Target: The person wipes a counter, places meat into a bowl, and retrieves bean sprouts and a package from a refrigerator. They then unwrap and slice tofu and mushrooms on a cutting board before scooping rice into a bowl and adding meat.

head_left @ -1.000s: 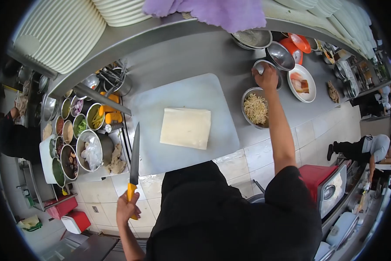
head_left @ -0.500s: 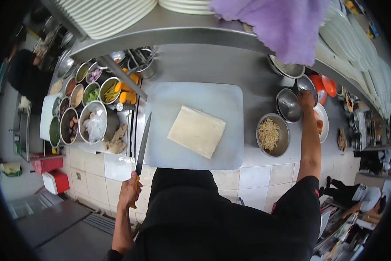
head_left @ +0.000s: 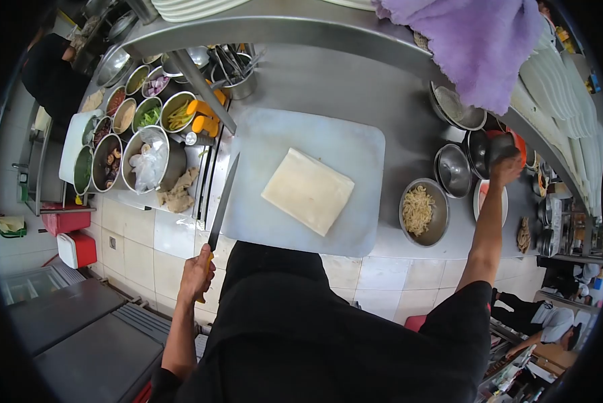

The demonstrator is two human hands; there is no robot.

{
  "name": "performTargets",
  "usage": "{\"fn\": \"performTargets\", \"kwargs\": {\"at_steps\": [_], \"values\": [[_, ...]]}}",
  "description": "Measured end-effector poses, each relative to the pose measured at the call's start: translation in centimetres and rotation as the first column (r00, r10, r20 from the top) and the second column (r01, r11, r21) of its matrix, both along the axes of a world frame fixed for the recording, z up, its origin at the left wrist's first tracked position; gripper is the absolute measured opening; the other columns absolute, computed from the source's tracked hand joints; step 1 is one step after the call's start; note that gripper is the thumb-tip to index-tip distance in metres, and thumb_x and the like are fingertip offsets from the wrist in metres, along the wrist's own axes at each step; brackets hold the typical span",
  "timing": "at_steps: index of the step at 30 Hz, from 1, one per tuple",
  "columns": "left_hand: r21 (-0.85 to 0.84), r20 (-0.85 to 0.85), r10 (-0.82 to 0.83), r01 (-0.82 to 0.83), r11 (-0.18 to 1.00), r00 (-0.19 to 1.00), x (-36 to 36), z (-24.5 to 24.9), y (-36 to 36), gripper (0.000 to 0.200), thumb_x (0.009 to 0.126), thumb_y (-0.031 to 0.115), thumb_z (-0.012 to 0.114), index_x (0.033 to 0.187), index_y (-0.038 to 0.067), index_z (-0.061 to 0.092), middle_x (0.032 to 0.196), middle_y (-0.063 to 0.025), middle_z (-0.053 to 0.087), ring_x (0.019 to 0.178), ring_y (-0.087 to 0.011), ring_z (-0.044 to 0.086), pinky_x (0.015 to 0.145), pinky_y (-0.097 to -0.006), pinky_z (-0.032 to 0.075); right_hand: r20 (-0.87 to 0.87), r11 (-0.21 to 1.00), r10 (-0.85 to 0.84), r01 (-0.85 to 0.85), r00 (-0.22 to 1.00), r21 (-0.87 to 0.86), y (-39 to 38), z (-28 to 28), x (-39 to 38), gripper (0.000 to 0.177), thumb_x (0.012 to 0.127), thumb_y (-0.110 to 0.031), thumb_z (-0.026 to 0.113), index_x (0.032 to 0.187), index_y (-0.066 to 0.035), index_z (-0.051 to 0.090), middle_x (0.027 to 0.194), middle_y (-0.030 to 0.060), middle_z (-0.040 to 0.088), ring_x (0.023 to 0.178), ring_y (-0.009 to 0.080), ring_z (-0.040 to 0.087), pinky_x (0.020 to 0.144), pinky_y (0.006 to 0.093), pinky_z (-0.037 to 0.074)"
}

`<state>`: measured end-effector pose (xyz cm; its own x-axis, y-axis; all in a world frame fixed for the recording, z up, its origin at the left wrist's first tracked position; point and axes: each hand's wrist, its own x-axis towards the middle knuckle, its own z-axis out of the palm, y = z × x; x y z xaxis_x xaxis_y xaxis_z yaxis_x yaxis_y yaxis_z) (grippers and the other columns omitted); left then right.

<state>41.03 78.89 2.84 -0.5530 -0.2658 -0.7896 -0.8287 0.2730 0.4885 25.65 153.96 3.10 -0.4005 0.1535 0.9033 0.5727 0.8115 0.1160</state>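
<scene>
My left hand [head_left: 197,274] is closed around the yellow handle of a long knife [head_left: 223,201], its blade pointing up along the cutting board's left edge. On the white cutting board [head_left: 254,127] lies a flat, pale rectangular block of folded sheets [head_left: 308,191], turned at a slant. My right hand [head_left: 507,169] is stretched out to the right, its fingers closed at the edge of a tilted metal bowl [head_left: 502,146], partly blurred. Just left of it are a dark metal bowl [head_left: 477,154] and nested steel bowls [head_left: 453,170].
A steel bowl of bean sprouts [head_left: 419,211] stands right of the board, near a white plate [head_left: 501,213]. Containers of ingredients [head_left: 147,158] crowd the left. A shelf [head_left: 301,30] with a hanging purple cloth [head_left: 472,47] crosses above. Other people stand far left and right.
My right hand has moved right and slightly down with a metal bowl, and another dark bowl now shows beside it. The knife stays in my left hand. The view has shifted slightly.
</scene>
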Motion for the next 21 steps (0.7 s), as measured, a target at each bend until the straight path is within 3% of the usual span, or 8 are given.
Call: {"fn": "performTargets", "kwargs": {"at_steps": [2, 4, 9, 10, 11, 13, 15, 21], "values": [[-0.012, -0.005, -0.005, 0.005, 1.0, 1.0, 0.0, 0.1, 0.1, 0.062, 0.085, 0.063, 0.042, 0.065, 0.005, 0.048, 0.046, 0.0001, 0.04, 0.032, -0.0084, 0.034, 0.031, -0.0233, 0.026, -0.061, 1.0, -0.015, 0.016, 0.998, 0.011, 0.8, 1.4, 0.7, 0.028, 0.077, -0.016, 0.051, 0.103, -0.004, 0.055, 0.085, 0.0191, 0.062, 0.085, 0.0403, 0.058, 0.077, 0.0495, 0.045], [-0.02, -0.01, -0.002, 0.002, 1.0, 1.0, 0.0, 0.1, 0.2, 0.061, 0.085, 0.063, 0.042, 0.065, 0.005, 0.048, 0.045, 0.0003, 0.04, 0.031, -0.0084, 0.034, 0.031, -0.0234, 0.026, -0.042, 0.873, -0.233, 0.19, 0.971, -0.449, -3.3, 6.4, 1.2, 0.039, 0.079, -0.028, 0.055, 0.11, -0.004, 0.054, 0.091, 0.0163, 0.063, 0.084, 0.0384, 0.06, 0.074, 0.0486, 0.046], [0.02, 0.015, 0.035, -0.036, 0.999, 0.999, -0.6, -0.6, 1.0, 0.062, 0.086, 0.063, 0.041, 0.064, 0.005, 0.048, 0.045, 0.0001, 0.04, 0.032, -0.0086, 0.035, 0.031, -0.0236, 0.027, -0.021, 0.738, 0.215, -0.177, 0.976, -0.651, -13.9, 7.0, -1.5, 0.049, 0.066, -0.048, 0.074, 0.091, -0.006, 0.068, 0.083, 0.0121, 0.066, 0.074, 0.0284, 0.061, 0.069, 0.0373, 0.047], [0.013, 0.02, 0.021, -0.021, 1.0, 1.0, -0.8, -0.7, 1.3, 0.062, 0.086, 0.063, 0.041, 0.064, 0.005, 0.048, 0.045, 0.0001, 0.04, 0.032, -0.0086, 0.035, 0.031, -0.0236, 0.027, 0.074, 0.764, 0.251, -0.151, 0.965, -0.627, -17.7, 6.8, -3.1, 0.044, 0.066, -0.044, 0.076, 0.082, -0.005, 0.068, 0.072, 0.0095, 0.064, 0.066, 0.0257, 0.058, 0.066, 0.0348, 0.046], [0.029, -0.006, 0.041, -0.041, 0.999, 0.999, -1.0, -0.8, 1.6, 0.062, 0.086, 0.062, 0.04, 0.064, 0.005, 0.048, 0.045, 0.0, 0.041, 0.032, -0.0086, 0.035, 0.031, -0.0237, 0.027, 0.054, 0.842, 0.485, -0.45, 0.873, -0.296, -20.1, 5.3, -4.5, 0.041, 0.064, -0.042, 0.078, 0.074, -0.004, 0.067, 0.067, 0.0083, 0.062, 0.063, 0.0254, 0.057, 0.063, 0.0355, 0.045], [0.025, -0.057, 0.043, -0.041, 0.999, 0.997, -1.4, -1.0, 2.0, 0.062, 0.087, 0.062, 0.038, 0.063, 0.006, 0.048, 0.046, -0.0004, 0.041, 0.031, -0.0088, 0.034, 0.03, -0.0243, 0.027, 0.03, 0.652, 0.681, -0.587, 0.732, -0.479, -25.3, 3.0, -7.3, 0.031, 0.065, -0.031, 0.078, 0.067, -0.004, 0.062, 0.069, 0.0107, 0.061, 0.066, 0.0266, 0.056, 0.061, 0.0371, 0.043], [-0.059, -0.119, -0.079, 0.072, 0.996, 0.99, -1.8, -1.2, 2.8, 0.063, 0.088, 0.06, 0.039, 0.065, 0.003, 0.051, 0.048, -0.0014, 0.044, 0.037, -0.0078, 0.037, 0.034, -0.0247, 0.029, -0.049, 0.569, 0.774, -0.728, 0.631, -0.383, -28.2, -1.8, -10.4, 0.024, 0.068, -0.024, 0.074, 0.068, -0.005, 0.059, 0.07, 0.007, 0.057, 0.074, 0.0253, 0.053, 0.074, 0.039, 0.038], [-0.18, -0.209, -0.355, 0.321, 0.93, 0.911, -3.8, -0.5, 7.3, 0.066, 0.091, 0.053, 0.036, 0.071, -0.007, 0.055, 0.063, -0.021, 0.057, 0.063, -0.0314, 0.057, 0.066, -0.0397, 0.045, 0.188, 0.601, 0.776, -0.616, 0.602, -0.509, -31.8, -5.6, -10.3, 0.019, 0.069, -0.022, 0.071, 0.079, -0.007, 0.064, 0.08, 0.0052, 0.058, 0.086, 0.025, 0.051, 0.083, 0.0414, 0.035]]}}
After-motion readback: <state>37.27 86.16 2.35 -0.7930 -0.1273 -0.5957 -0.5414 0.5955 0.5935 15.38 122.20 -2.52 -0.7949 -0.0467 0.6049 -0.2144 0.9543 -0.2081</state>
